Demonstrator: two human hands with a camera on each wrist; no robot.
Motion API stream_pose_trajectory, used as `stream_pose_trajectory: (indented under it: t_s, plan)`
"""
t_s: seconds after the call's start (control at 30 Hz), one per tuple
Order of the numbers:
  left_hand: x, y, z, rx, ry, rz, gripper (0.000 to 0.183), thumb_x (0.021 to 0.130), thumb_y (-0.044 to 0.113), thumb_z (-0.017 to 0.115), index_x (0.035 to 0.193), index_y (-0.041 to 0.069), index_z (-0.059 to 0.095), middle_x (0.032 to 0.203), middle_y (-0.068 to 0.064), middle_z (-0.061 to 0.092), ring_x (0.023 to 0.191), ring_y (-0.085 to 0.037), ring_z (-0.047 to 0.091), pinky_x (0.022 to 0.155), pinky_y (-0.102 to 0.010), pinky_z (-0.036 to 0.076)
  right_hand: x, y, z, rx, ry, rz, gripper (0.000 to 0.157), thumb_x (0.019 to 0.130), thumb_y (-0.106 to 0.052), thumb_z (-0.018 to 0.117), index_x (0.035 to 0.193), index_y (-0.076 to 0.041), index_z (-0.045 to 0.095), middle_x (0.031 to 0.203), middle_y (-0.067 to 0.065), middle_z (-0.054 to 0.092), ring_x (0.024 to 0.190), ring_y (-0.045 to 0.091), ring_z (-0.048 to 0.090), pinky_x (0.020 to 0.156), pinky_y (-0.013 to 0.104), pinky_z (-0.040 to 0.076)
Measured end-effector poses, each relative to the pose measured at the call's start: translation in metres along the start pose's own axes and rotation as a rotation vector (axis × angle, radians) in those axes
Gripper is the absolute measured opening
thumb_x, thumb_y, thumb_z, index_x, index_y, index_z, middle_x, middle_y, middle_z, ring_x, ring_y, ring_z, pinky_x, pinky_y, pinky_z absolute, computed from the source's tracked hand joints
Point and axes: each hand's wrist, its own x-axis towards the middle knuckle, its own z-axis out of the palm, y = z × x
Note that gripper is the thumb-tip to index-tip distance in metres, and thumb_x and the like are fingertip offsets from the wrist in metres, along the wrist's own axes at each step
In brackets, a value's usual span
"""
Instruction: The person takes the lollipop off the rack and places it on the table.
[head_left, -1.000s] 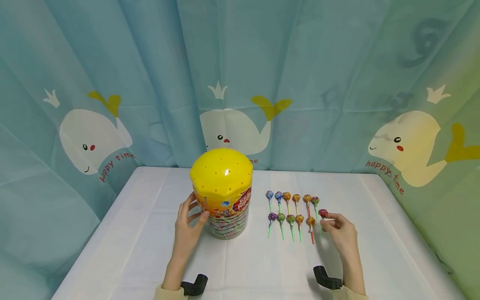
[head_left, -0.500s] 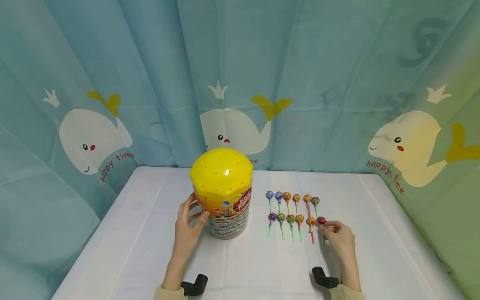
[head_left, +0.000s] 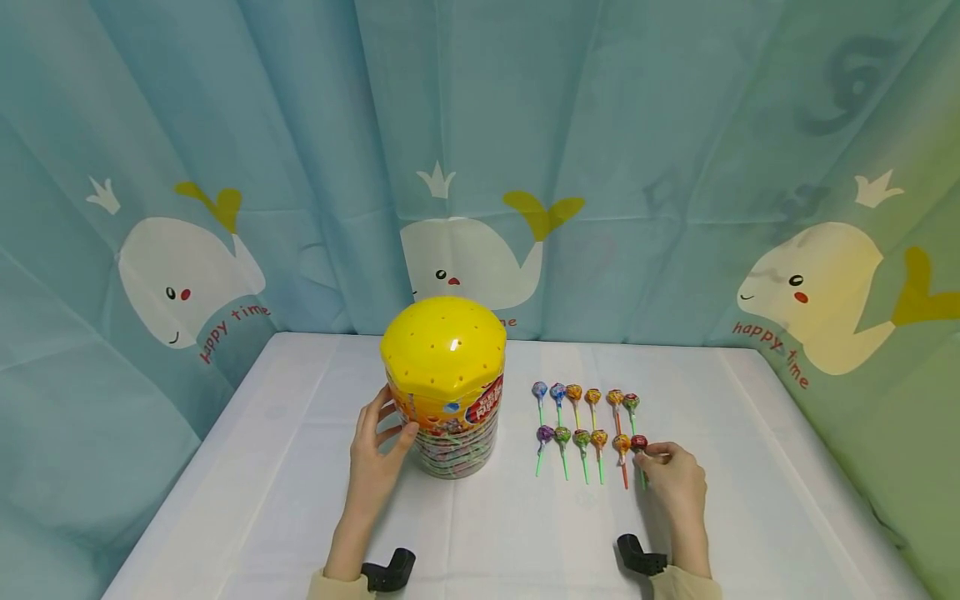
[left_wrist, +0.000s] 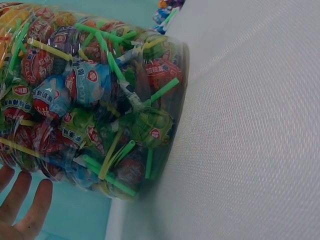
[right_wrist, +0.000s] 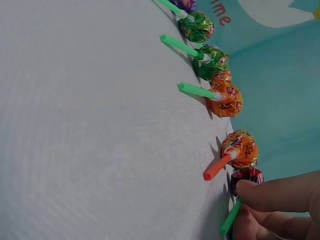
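A tall clear candy jar [head_left: 456, 454] with a yellow lid [head_left: 442, 342] stands upright on the table, filled with wrapped lollipops [left_wrist: 95, 82]. My left hand [head_left: 375, 454] holds its left side, thumb at the front and fingers spread round the side. At the right end of the front row, my right hand [head_left: 677, 487] pinches a dark red lollipop [head_left: 639, 443] between thumb and fingers. Its green stick [right_wrist: 231, 217] points toward me, low at the table surface. Close beside it lies an orange lollipop [right_wrist: 241, 148] with a red stick.
Two rows of lollipops lie on the white-covered table [head_left: 510, 542], including a purple one [head_left: 544, 434] and a blue one [head_left: 539, 390]. A blue-green curtain [head_left: 645, 125] with whale prints hangs behind and at both sides.
My right hand has brought the dark red lollipop down and slightly left, beside the orange one in the front row. The left hand and the jar have stayed still.
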Motion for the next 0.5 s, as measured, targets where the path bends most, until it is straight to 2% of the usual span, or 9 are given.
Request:
stream_pose_trajectory:
  t_s: [0.2,0.33,0.43,0.5]
  plan:
    - [0.0,0.0,0.0,0.006,0.002,-0.004,0.068,0.088,0.007,0.065,0.148,0.019,0.036,0.143,-0.007,0.044,0.124,-0.017,0.048,0.094,-0.039,0.053,-0.001,0.001,-0.005,-0.025,0.007,-0.02,0.034,0.083,-0.022,0.068,0.105,0.005,0.063,0.079,0.015,0.066,0.069,0.026,0.057,0.055,0.027,0.032]
    - [0.002,0.004,-0.003,0.026,-0.015,-0.004,0.064,0.09,0.01,0.064,0.148,0.017,0.036,0.142,-0.009,0.044,0.125,-0.023,0.049,0.095,-0.042,0.052,-0.003,-0.003,-0.013,-0.005,0.065,-0.057,0.033,0.086,-0.024,0.066,0.106,0.002,0.065,0.085,0.018,0.068,0.076,0.031,0.061,0.057,0.027,0.034]
    - [0.004,0.003,-0.011,0.063,-0.045,-0.001,0.057,0.095,0.016,0.058,0.148,0.017,0.036,0.143,-0.009,0.045,0.126,-0.026,0.048,0.096,-0.046,0.049,-0.005,-0.013,-0.019,0.029,0.118,-0.108,0.032,0.09,-0.024,0.063,0.11,0.001,0.064,0.096,0.021,0.069,0.087,0.036,0.063,0.064,0.032,0.041]
    - [0.007,0.0,-0.018,0.137,-0.063,0.016,0.054,0.098,0.024,0.054,0.149,0.021,0.036,0.145,-0.008,0.044,0.129,-0.026,0.046,0.099,-0.048,0.046,-0.007,-0.021,-0.024,0.046,0.134,-0.158,0.034,0.092,-0.023,0.061,0.115,0.001,0.061,0.106,0.023,0.067,0.097,0.038,0.062,0.074,0.041,0.046]
